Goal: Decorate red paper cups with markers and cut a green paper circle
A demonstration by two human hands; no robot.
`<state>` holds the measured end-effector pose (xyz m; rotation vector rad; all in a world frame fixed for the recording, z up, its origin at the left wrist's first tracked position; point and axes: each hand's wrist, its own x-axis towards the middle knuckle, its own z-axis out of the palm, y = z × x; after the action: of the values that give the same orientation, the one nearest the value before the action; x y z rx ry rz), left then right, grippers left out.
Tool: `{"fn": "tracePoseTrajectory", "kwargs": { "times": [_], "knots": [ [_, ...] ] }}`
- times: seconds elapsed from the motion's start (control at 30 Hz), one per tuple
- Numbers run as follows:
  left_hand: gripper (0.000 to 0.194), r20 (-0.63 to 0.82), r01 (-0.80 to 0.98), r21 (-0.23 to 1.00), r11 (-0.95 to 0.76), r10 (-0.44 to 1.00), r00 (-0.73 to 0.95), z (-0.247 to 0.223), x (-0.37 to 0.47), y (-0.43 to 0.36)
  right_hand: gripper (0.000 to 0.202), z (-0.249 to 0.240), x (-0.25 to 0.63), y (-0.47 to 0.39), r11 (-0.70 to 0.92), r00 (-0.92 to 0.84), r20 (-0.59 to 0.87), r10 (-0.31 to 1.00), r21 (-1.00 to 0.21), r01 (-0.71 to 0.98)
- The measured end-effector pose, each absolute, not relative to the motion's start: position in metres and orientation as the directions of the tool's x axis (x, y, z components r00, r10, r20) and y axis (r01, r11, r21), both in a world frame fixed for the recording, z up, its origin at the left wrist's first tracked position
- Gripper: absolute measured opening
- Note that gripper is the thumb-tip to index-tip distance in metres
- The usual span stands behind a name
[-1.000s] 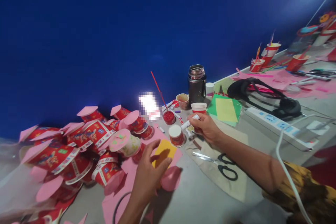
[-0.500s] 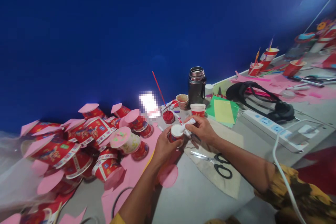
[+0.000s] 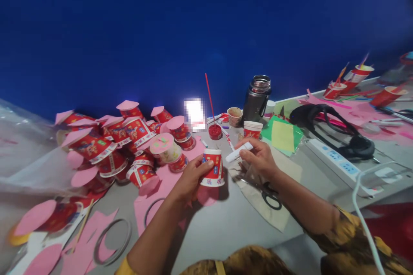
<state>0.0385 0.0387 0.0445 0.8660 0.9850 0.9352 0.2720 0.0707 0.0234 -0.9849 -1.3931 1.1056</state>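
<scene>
My left hand (image 3: 195,174) is wrapped round a red paper cup (image 3: 213,169), which is upside down with its wide rim at the bottom. A white glue stick (image 3: 239,152) lies in the closed fingers of my right hand (image 3: 260,157), its end pointing toward the cup but apart from it. A pink paper disc (image 3: 207,196) rests on the table just below the cup and is partly covered by it. Under my right hand, black-handled scissors (image 3: 271,197) lie on a beige cloth (image 3: 284,219); the hand hides most of their blades.
Red cups with pink discs (image 3: 135,133) are heaped at the left beside clear plastic (image 3: 29,167). Behind stand a dark flask (image 3: 256,103) and a red pot (image 3: 215,132) with a stick. A power strip (image 3: 338,167), a black headset (image 3: 332,131) and a grey ring (image 3: 112,240) lie around.
The glue stick has moved off the cup's white base. The cup has tilted so its printed side faces me, and the view has shifted left.
</scene>
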Motion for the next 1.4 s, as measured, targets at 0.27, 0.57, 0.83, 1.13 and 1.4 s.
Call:
{"fn": "tracePoseTrajectory", "kwargs": {
  "times": [0.27,0.57,0.83,1.13,1.4],
  "knots": [
    [0.058,-0.379,-0.487,0.697,0.526,0.847,0.372,0.038,0.031,0.010,0.058,0.013,0.264,0.089,0.035,-0.071,0.059,0.996,-0.952,-0.303],
    [0.064,-0.391,-0.472,0.710,0.523,0.850,0.354,0.043,0.019,-0.008,0.061,0.010,0.256,0.085,-0.025,-0.100,0.012,0.995,-0.931,-0.364],
    [0.066,-0.322,-0.397,0.823,0.406,0.909,0.263,0.035,0.011,0.003,0.057,0.026,0.257,0.081,-0.046,-0.155,-0.005,0.988,-0.963,-0.264],
    [0.055,-0.229,0.079,0.973,0.216,0.943,0.243,0.046,-0.004,0.006,0.053,0.073,0.240,0.075,0.409,-0.448,0.314,0.837,-0.903,0.132],
    [0.065,-0.249,0.212,0.956,0.204,0.945,0.213,0.045,0.000,0.001,0.049,0.069,0.234,0.074,0.530,-0.576,0.361,0.733,-0.834,0.151]
  ]
}}
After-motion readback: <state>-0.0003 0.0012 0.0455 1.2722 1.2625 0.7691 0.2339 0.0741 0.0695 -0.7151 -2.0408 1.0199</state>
